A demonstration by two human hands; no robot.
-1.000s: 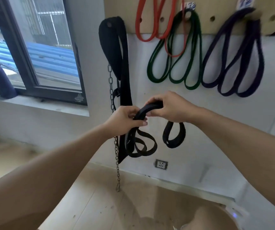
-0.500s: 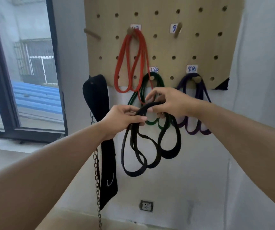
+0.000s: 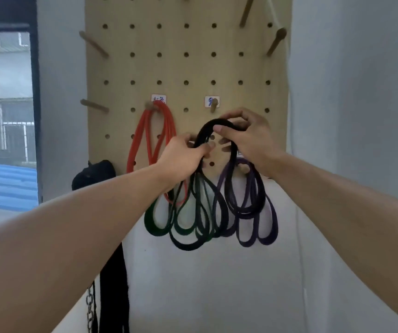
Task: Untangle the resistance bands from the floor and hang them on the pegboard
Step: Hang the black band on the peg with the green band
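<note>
We hold the black band (image 3: pixel 217 123) up in front of the pegboard (image 3: pixel 188 68) with both hands. Our left hand (image 3: pixel 183 157) grips one side of its top arch, fingers curled round the strap, and our right hand (image 3: pixel 248 138) pinches the other side — thumb on the front, fingers wrapped behind. The arch sits just below an empty wooden peg (image 3: pixel 213 105) that has a small white label (image 3: pixel 211 99) behind it; band and peg are not touching. The rest of the black band hangs down in several loops beneath our hands, overlapping the bands already on the board.

Those bands hang from pegs of their own: the red band (image 3: pixel 145 140) to the left under another label, the green band (image 3: pixel 154 224) low and partly behind our left forearm, the purple band (image 3: pixel 267 227) low on the right. A black strap (image 3: pixel 97 169) and a chain (image 3: pixel 89 306) hang off the board's left edge, and a window (image 3: pixel 5 116) shows further left.
</note>
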